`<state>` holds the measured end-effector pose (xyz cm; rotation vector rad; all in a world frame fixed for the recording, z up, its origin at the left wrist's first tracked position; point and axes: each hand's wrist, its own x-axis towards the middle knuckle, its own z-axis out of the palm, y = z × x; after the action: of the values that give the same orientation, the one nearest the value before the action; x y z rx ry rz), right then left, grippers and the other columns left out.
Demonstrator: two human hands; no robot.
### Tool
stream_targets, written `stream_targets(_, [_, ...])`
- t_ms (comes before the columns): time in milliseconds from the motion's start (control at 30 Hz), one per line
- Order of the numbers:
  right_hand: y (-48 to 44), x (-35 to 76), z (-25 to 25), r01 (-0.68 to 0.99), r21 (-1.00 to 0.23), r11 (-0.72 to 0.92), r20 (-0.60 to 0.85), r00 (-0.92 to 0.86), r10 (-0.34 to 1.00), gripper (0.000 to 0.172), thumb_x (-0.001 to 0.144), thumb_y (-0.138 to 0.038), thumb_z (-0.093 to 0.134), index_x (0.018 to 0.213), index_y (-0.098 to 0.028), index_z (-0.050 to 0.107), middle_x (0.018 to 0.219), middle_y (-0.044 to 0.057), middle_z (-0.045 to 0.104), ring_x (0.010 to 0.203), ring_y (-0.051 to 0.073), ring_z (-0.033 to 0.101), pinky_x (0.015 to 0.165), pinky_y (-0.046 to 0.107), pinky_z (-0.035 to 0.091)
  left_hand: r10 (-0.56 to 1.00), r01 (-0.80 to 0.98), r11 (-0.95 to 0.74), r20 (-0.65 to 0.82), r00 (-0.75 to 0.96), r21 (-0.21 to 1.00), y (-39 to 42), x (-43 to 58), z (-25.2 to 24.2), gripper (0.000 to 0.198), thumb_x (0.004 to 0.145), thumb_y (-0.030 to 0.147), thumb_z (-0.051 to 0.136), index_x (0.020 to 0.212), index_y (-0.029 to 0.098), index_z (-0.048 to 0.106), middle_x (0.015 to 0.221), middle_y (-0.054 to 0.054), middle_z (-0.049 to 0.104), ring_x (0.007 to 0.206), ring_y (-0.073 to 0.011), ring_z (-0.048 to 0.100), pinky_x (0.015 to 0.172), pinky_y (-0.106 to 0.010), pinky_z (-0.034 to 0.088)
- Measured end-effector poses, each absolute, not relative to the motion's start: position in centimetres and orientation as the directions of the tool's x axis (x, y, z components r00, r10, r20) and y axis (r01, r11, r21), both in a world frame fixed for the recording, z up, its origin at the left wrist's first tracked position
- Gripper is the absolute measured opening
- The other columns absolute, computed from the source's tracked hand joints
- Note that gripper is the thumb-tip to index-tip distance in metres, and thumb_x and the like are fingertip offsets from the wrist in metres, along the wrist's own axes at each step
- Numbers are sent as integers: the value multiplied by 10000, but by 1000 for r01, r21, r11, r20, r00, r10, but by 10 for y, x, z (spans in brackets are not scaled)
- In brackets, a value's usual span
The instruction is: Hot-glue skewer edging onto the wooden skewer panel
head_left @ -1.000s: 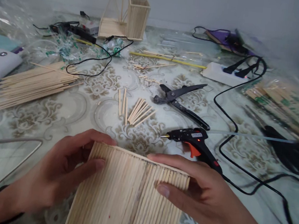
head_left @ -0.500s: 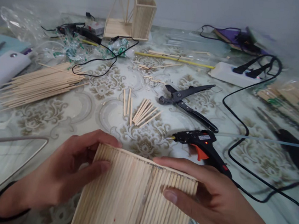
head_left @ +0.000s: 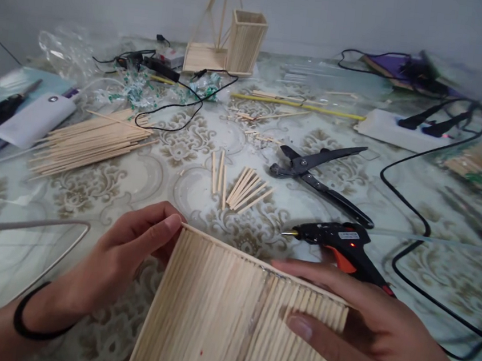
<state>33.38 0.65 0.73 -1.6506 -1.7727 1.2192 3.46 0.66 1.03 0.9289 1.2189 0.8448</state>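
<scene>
I hold a flat panel of glued wooden sticks [head_left: 226, 317] low in the middle of the view, tilted slightly to the right. My left hand [head_left: 130, 249] pinches its upper left corner with the fingertips. My right hand [head_left: 350, 330] grips the upper right edge, thumb on the face and fingers over the top. A black and orange glue gun [head_left: 341, 245] lies on the table just beyond my right hand, its light on.
Short cut sticks [head_left: 242, 186] lie ahead, black cutters [head_left: 319, 174] to their right. A bundle of long sticks [head_left: 94, 142] lies left, with a white case [head_left: 36, 119]. Farther back are a stick box and frame [head_left: 238, 45], a power strip [head_left: 401, 131], cables and plastic bags.
The view has shifted, so everything sits farther right and lower. My left thumb has come off the panel's face; the hand now pinches only the corner. The panel has tilted a little.
</scene>
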Motion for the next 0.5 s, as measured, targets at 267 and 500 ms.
stream_targets(267, [5,330,9,532,-829,-170,-287,-144,947,403,748,-687,828,1066,-441,865,1138,3,856,1038,293,782,970,424,649,925,65,347,-353,140,936,7,34,8,361,1039,486,601,819,213,685,732,31,597,698,-119,532,657,-218,447])
stream_targets(500, [10,337,7,488,-872,-46,-220,-306,926,370,833,-523,837,1183,-405,830,1127,38,853,978,280,808,814,359,682,935,56,330,-335,116,942,9,36,13,371,1001,477,639,745,210,669,683,30,581,656,-117,510,611,-201,440])
